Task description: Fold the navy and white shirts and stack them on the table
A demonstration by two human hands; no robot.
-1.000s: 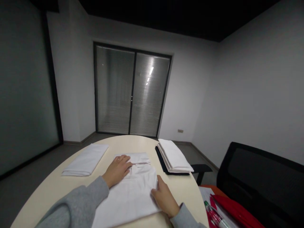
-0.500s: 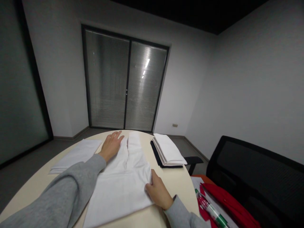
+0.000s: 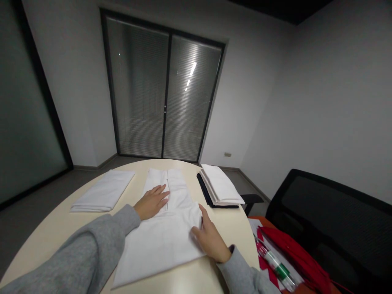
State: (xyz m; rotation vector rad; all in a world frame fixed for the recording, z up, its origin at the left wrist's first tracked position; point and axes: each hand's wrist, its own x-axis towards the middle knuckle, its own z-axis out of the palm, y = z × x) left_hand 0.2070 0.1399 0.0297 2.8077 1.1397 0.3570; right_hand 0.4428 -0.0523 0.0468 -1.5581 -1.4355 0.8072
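Note:
A white garment lies folded lengthwise on the round table, its two narrow panels meeting along a seam at the far end. My left hand rests flat on that seam with fingers stretched out. At the garment's right edge is my right hand, thumb spread from the fingers and touching the cloth. Its other fingertips are partly hidden at the edge.
A folded white cloth lies on the table to the left. Folded white cloths sit on a dark one at the right. Beside the table stands a black chair with a red item and a bottle.
My left hand has slid right and nearer along the garment, onto the seam. My right hand has loosened at the right edge, thumb and fingers wider apart. The view has tilted slightly down.

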